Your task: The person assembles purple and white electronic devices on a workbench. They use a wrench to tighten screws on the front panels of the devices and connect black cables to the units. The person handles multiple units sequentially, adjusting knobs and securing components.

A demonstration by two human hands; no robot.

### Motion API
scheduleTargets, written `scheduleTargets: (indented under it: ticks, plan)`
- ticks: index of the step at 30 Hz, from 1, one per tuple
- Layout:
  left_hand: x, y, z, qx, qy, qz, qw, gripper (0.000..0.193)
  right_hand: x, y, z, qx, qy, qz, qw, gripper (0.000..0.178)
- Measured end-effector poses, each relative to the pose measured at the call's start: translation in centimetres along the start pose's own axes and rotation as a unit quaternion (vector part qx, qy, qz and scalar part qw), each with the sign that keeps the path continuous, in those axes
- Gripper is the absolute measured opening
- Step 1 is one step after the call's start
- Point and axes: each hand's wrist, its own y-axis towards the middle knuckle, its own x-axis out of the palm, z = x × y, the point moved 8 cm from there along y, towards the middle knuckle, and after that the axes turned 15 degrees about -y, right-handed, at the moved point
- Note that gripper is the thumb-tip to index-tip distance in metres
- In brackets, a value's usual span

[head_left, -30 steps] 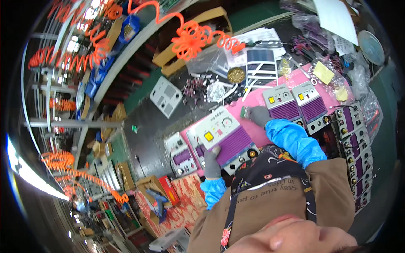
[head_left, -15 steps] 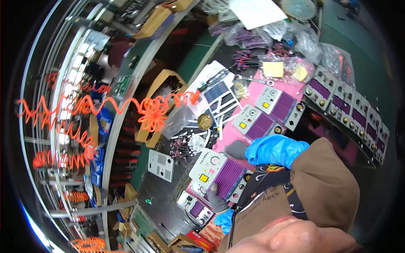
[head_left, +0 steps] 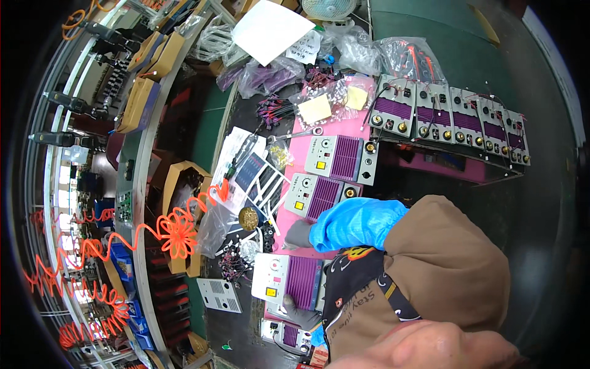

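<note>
My right hand [head_left: 298, 235], in a grey glove with a blue sleeve cover, hovers over the pink mat [head_left: 286, 212], its fingers drawn together; anything in them is hidden. Nearby lie a white strip [head_left: 275, 227] and small black parts [head_left: 265, 237]. My gloved left hand [head_left: 300, 315] grips the lower side of a purple-finned welding machine [head_left: 303, 280], thumb on the fins. That machine has a pale panel with a knob and a yellow switch. Two similar machines, a nearer one [head_left: 324, 195] and a farther one [head_left: 345, 157], stand beyond my right hand. Another smaller-looking unit [head_left: 290, 335] sits beside my left hand.
A perforated metal plate [head_left: 220, 295], wire bundles [head_left: 233, 264] and a dish of brass parts [head_left: 249, 218] lie on the bench. An orange coiled hose [head_left: 178, 234] hangs across it. Several machines [head_left: 467, 123] stand in a row on a side table. A wrench [head_left: 298, 133] lies by bagged parts.
The whole view has turned and shifted. My left hand stays on the same machine; my right hand remains over the mat, its fingers now pointing more downward in the picture.
</note>
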Motion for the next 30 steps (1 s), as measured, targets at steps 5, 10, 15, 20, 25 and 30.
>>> scheduleTargets:
  ticks: [5, 10, 15, 20, 25, 30]
  plan:
    - [0.9, -0.4, 0.6, 0.025, 0.012, 0.022, 0.999, 0.059, 1.3, -0.1, -1.1, -0.008, -0.097, -0.037, 0.995, 0.021]
    - [0.0, -0.4, 0.4, 0.015, -0.037, 0.019, 0.999, 0.055, -0.1, 0.0, -0.6, 0.011, -0.028, -0.034, 0.999, 0.025]
    - [-0.2, 0.0, -0.4, -0.003, -0.050, 0.028, 0.998, 0.055, 1.0, 1.2, 0.2, -0.001, -0.032, -0.005, 0.999, 0.021]
    - [-0.1, -0.4, -0.1, 0.022, -0.054, 0.028, 0.998, 0.059, -4.1, -1.5, -0.5, -0.030, 0.006, -0.039, 0.999, 0.020]
    - [2.8, -1.2, 1.3, 0.044, 0.022, 0.033, 0.998, 0.059, -6.1, -2.8, 0.2, 0.065, 0.056, -0.023, 0.996, 0.026]
    - [6.6, -0.2, 2.3, 0.040, -0.007, 0.013, 0.999, 0.048, -6.6, -3.1, 1.4, -0.008, 0.136, 0.037, 0.990, 0.028]
